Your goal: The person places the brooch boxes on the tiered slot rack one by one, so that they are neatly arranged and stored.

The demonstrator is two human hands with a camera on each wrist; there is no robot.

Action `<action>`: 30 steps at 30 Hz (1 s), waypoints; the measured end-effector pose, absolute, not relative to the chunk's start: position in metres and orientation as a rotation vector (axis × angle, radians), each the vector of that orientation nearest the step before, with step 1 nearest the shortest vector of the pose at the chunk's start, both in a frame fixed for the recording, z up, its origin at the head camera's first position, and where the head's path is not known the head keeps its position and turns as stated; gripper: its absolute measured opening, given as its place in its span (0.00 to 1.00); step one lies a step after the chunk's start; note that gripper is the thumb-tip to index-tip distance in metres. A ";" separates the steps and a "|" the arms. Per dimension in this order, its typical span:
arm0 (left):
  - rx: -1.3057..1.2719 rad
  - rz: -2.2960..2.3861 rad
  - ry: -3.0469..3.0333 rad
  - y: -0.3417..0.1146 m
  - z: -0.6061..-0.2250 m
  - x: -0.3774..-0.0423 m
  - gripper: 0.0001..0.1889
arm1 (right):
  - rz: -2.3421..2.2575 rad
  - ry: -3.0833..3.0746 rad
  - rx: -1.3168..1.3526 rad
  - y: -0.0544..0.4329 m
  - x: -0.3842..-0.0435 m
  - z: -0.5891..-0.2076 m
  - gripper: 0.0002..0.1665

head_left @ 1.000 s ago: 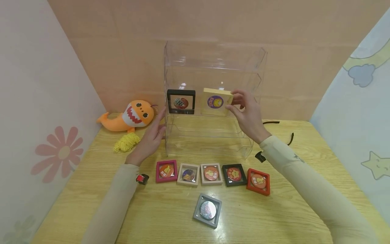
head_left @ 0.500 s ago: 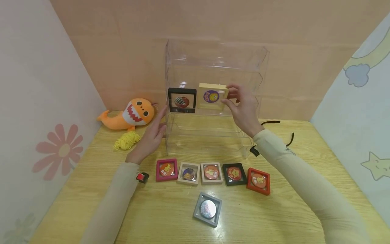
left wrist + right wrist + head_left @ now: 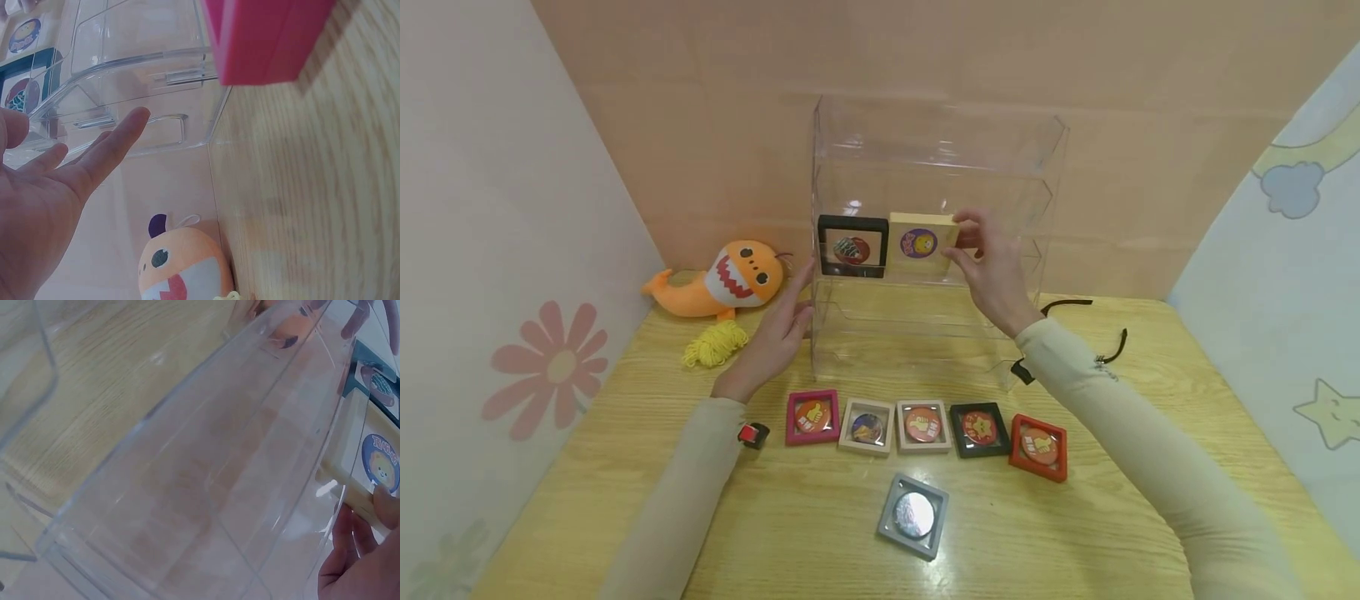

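A clear tiered display rack (image 3: 925, 333) stands at the back of the table. On one of its middle tiers a black framed badge (image 3: 853, 247) leans at the left end. Right beside it is a cream framed badge (image 3: 917, 243) with a purple and yellow disc; my right hand (image 3: 988, 267) pinches its right edge between thumb and fingers. The right wrist view also shows the thumb on the face of the cream frame (image 3: 353, 456). My left hand (image 3: 775, 337) rests against the rack's left side with its fingers straight, as the left wrist view confirms.
A row of framed badges, from a magenta one (image 3: 812, 417) to a red one (image 3: 1038, 447), lies before the rack. A grey framed badge (image 3: 913, 516) lies nearer. An orange plush shark (image 3: 722, 283) and yellow string (image 3: 715, 345) sit at left; black straps (image 3: 1067, 302) at right.
My right hand has moved the cream framed badge left and set it close beside the black one, lifting it a little and then lowering it. My left hand stays at the rack's side.
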State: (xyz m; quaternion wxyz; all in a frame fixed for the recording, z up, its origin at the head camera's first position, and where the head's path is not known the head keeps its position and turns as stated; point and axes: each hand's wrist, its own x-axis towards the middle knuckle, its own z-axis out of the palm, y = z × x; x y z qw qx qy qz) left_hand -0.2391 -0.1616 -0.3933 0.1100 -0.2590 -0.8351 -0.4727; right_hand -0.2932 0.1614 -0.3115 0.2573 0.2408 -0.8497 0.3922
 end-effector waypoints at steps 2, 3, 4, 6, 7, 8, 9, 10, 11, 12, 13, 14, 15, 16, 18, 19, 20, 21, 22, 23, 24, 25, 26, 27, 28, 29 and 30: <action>-0.772 -1.389 -2.444 -0.161 -0.394 -0.239 0.36 | 1.060 -2.320 0.646 0.161 -0.292 -0.313 0.26; -0.769 -1.386 -2.445 -0.161 -0.394 -0.239 0.36 | 1.055 -2.327 0.642 0.161 -0.291 -0.314 0.26; -0.768 -1.385 -2.445 -0.161 -0.394 -0.239 0.36 | 1.056 -2.329 0.643 0.161 -0.291 -0.315 0.26; -0.765 -1.390 -2.450 -0.161 -0.394 -0.239 0.36 | 1.058 -2.328 0.646 0.162 -0.290 -0.316 0.26; -0.766 -1.391 -2.452 -0.161 -0.394 -0.238 0.36 | 1.056 -2.331 0.647 0.161 -0.290 -0.317 0.26; -0.764 -1.391 -2.455 -0.161 -0.394 -0.238 0.36 | 1.055 -2.333 0.645 0.162 -0.290 -0.318 0.26; -0.760 -1.391 -2.460 -0.161 -0.394 -0.238 0.37 | 1.053 -2.335 0.645 0.162 -0.290 -0.318 0.26; -0.758 -1.397 -2.461 -0.161 -0.393 -0.237 0.37 | 1.053 -2.336 0.645 0.162 -0.289 -0.319 0.26; -0.758 -1.400 -2.463 -0.160 -0.393 -0.237 0.38 | 1.049 -2.338 0.643 0.162 -0.289 -0.319 0.26; -0.758 -1.405 -2.463 -0.160 -0.393 -0.237 0.38 | 1.045 -2.339 0.641 0.162 -0.289 -0.319 0.26; -0.759 -1.409 -2.462 -0.160 -0.393 -0.237 0.38 | 1.039 -2.341 0.641 0.163 -0.289 -0.319 0.26; -0.757 -1.413 -2.463 -0.160 -0.393 -0.237 0.38 | 1.034 -2.341 0.642 0.163 -0.289 -0.318 0.26; -0.756 -1.419 -2.462 -0.159 -0.393 -0.237 0.38 | 1.028 -2.341 0.644 0.164 -0.288 -0.318 0.26; -0.758 -1.423 -2.461 -0.159 -0.393 -0.238 0.38 | 1.023 -2.340 0.648 0.164 -0.288 -0.318 0.27; -0.761 -1.429 -2.461 -0.159 -0.393 -0.238 0.38 | 1.012 -2.337 0.656 0.165 -0.288 -0.318 0.27; -0.762 -1.430 -2.462 -0.159 -0.393 -0.239 0.38 | 1.005 -2.338 0.660 0.165 -0.287 -0.318 0.28; -0.766 -1.430 -2.461 -0.159 -0.394 -0.239 0.38 | 1.003 -2.336 0.665 0.166 -0.287 -0.318 0.28; -0.771 -1.431 -2.461 -0.159 -0.394 -0.240 0.37 | 1.000 -2.336 0.669 0.166 -0.286 -0.318 0.28; -0.773 -1.434 -2.463 -0.159 -0.395 -0.240 0.37 | 0.998 -2.337 0.674 0.166 -0.286 -0.318 0.29; -0.773 -1.442 -2.463 -0.160 -0.395 -0.240 0.37 | 0.999 -2.337 0.677 0.167 -0.286 -0.319 0.30; -0.772 -1.447 -2.465 -0.160 -0.396 -0.239 0.36 | 0.995 -2.340 0.680 0.167 -0.285 -0.319 0.30; -0.769 -1.451 -2.466 -0.160 -0.396 -0.239 0.36 | 0.993 -2.339 0.683 0.167 -0.284 -0.318 0.31; -0.768 -1.454 -2.466 -0.160 -0.396 -0.239 0.36 | 0.999 -2.335 0.685 0.168 -0.284 -0.318 0.32; -0.762 -1.457 -2.471 -0.160 -0.396 -0.238 0.36 | 1.000 -2.330 0.686 0.168 -0.282 -0.317 0.33; -0.757 -1.463 -2.473 -0.160 -0.396 -0.238 0.36 | 1.002 -2.324 0.685 0.168 -0.281 -0.316 0.33; -0.756 -1.466 -2.474 -0.161 -0.396 -0.238 0.36 | 1.008 -2.317 0.683 0.169 -0.279 -0.314 0.34; -0.755 -1.462 -2.476 -0.161 -0.396 -0.238 0.36 | 1.012 -2.308 0.681 0.169 -0.277 -0.312 0.34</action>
